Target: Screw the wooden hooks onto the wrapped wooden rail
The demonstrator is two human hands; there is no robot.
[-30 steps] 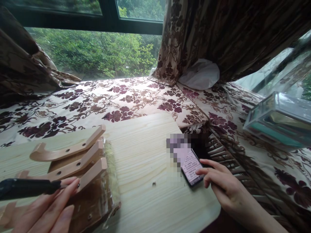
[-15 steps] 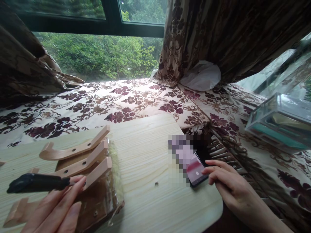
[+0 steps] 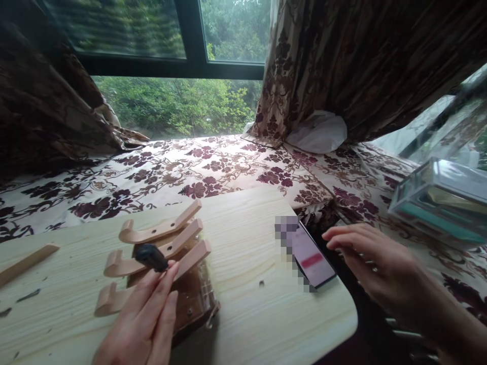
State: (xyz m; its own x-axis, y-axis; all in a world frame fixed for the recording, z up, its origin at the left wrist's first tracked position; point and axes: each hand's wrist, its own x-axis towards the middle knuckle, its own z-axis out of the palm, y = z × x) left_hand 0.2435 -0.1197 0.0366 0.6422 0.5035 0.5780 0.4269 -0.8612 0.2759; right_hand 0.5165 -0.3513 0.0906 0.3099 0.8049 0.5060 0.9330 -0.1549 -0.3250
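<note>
pale wood surface with a brown plastic-wrapped block on it. right hand is just beside the phone, free, fingers loosely bent; left hand is pinched narrow over the block. three wooden hooks lie across that, phone's flat near the right edge, and a black-handled tool sits in the left fingertips by the nearest hook.

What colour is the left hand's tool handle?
The handle is black, shown best in the head view.
</note>
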